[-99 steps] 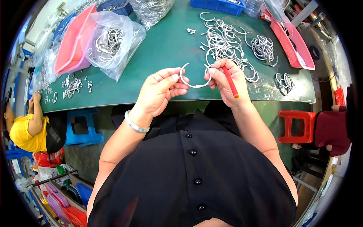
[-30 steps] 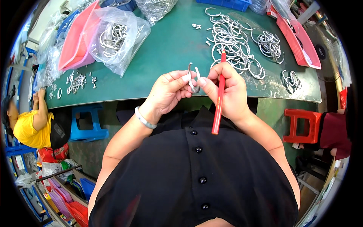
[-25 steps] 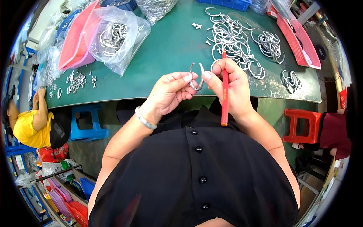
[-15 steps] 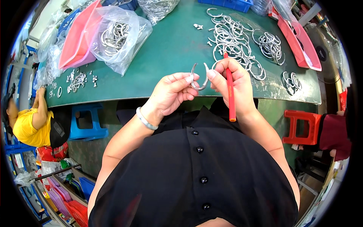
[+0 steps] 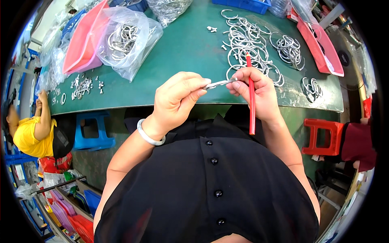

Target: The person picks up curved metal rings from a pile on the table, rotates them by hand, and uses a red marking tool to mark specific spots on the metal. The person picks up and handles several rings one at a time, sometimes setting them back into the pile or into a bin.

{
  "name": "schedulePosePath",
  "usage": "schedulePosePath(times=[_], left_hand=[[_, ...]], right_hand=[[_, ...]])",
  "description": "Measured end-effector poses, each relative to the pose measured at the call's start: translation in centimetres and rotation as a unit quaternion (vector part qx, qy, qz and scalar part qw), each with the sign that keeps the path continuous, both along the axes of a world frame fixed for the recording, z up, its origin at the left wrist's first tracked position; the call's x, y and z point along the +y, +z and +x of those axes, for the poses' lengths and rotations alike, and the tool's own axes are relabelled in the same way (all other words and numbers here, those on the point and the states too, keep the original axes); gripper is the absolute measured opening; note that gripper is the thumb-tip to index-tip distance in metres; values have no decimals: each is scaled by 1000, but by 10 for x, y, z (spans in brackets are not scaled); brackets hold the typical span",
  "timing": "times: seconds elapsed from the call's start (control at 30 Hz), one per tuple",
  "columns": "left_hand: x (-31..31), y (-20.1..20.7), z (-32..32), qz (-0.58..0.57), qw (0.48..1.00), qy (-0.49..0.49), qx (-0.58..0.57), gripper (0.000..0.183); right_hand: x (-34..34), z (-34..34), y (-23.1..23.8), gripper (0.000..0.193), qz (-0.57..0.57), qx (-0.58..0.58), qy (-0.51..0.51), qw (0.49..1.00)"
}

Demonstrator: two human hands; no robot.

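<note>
Between my hands a silver open metal ring (image 5: pixel 220 84) is seen nearly edge-on. My left hand (image 5: pixel 177 97), with a pale bangle on its wrist, pinches one end of it between thumb and fingers. The fingertips of my right hand (image 5: pixel 259 91) are closed at the other end; whether a small part sits there I cannot make out. A red pencil (image 5: pixel 251 101) is also held in my right hand, tucked among the fingers with its point toward the table's far side. Just beyond that hand lies a heap of similar open rings (image 5: pixel 247 38).
On the green table (image 5: pixel 182 48) are smaller ring piles (image 5: pixel 288 48), small metal fittings (image 5: pixel 83 87), a clear bag of rings (image 5: pixel 125 38) and pink baskets (image 5: pixel 320 46). A blue stool (image 5: pixel 93 131) and a red stool (image 5: pixel 323 135) stand beyond its near edge. A person in yellow (image 5: pixel 34 133) works at left.
The ring has turned from showing its open C shape to nearly edge-on. My left hand has rotated over it, back of the hand up. My right hand and the pencil have shifted slightly right.
</note>
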State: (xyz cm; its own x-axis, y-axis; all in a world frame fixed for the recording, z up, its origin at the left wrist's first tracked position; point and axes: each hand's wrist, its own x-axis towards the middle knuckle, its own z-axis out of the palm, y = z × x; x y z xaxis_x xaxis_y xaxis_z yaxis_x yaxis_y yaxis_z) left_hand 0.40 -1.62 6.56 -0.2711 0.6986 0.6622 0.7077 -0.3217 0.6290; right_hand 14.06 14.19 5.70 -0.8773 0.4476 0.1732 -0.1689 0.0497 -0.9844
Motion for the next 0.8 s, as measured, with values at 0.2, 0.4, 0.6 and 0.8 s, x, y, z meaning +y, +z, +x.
schedulePosePath(times=[0.2, 0.4, 0.6, 0.8], left_hand=[[0, 5, 6, -3, 1000, -4, 30, 19], [0, 9, 7, -14, 999, 9, 52, 18], [-1, 14, -3, -28, 997, 64, 19, 10], [-19, 30, -44, 40, 945, 101, -310, 10]], right_hand=[[3, 1, -2, 10, 3, 13, -1, 1000], [3, 1, -4, 10, -11, 10, -3, 1000], [4, 4, -4, 12, -18, 17, -5, 1000], [15, 7, -6, 14, -2, 4, -31, 999]])
